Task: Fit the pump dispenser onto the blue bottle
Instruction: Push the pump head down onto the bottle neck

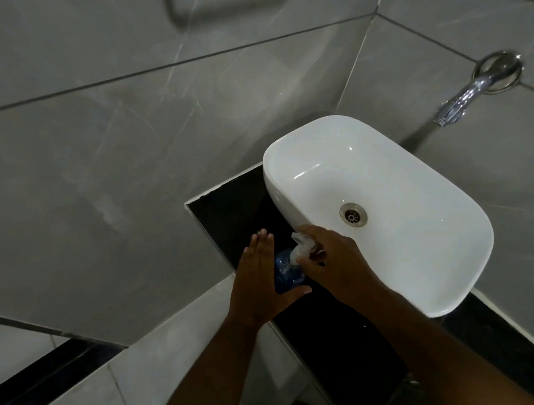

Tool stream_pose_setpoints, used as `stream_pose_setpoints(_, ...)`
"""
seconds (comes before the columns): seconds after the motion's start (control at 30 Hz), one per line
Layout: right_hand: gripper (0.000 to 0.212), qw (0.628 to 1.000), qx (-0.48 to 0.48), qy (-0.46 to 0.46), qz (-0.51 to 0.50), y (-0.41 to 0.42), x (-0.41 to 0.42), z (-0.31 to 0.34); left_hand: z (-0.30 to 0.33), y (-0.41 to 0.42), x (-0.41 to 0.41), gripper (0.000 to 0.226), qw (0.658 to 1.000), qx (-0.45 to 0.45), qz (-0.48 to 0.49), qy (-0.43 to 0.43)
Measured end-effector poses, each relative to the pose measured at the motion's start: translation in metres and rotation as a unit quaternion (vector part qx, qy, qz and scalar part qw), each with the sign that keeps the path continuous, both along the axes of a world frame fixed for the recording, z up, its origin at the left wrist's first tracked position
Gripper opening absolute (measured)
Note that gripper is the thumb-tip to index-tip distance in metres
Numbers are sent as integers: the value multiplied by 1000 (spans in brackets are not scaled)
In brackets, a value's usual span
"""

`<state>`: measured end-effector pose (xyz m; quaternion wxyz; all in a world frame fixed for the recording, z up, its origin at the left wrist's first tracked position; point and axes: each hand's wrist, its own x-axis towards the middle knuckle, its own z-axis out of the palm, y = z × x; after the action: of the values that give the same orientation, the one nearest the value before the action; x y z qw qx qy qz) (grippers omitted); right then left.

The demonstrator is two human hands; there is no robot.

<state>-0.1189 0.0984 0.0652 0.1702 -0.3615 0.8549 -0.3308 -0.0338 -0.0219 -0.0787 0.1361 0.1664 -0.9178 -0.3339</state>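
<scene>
Two bare forearms reach in from the bottom edge, cut off below the elbow. The left hand (261, 279) is spread wide and flat, fingers straight, its palm against the left side of the blue bottle (287, 272), thumb stretched under the bottle's near side. The bottle, translucent blue plastic, stands on the glossy black table (228, 219), mostly hidden between the hands. The right hand (333, 258) is curled around the pump dispenser (301, 246), a pale clear piece at the bottle's top; whether it is seated cannot be told. Just right, touching the wrist's outline, lies the smooth white rounded basin (289, 180) with a metal drain (353, 214). Beyond, grey marbled tiles and a chrome tap (467, 98), blurred.
</scene>
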Motion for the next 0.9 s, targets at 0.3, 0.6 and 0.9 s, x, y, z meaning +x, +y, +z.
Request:
stream_pose_setpoints(0.3, 42, 981, 134, 25, 137, -17, -15, 6, 0, 2, -1, 120, 1000, -8, 11, -9)
stream_pose_setpoints(0.6, 23, 936, 253, 48, 238, -35, -18, 11, -3, 1, -2, 121, 1000, -14, 14, -7)
stream_pose_setpoints(0.9, 28, 941, 274, 72, 187, -39, -19, 14, -1, 2, -1, 117, 999, -29, 14, -14)
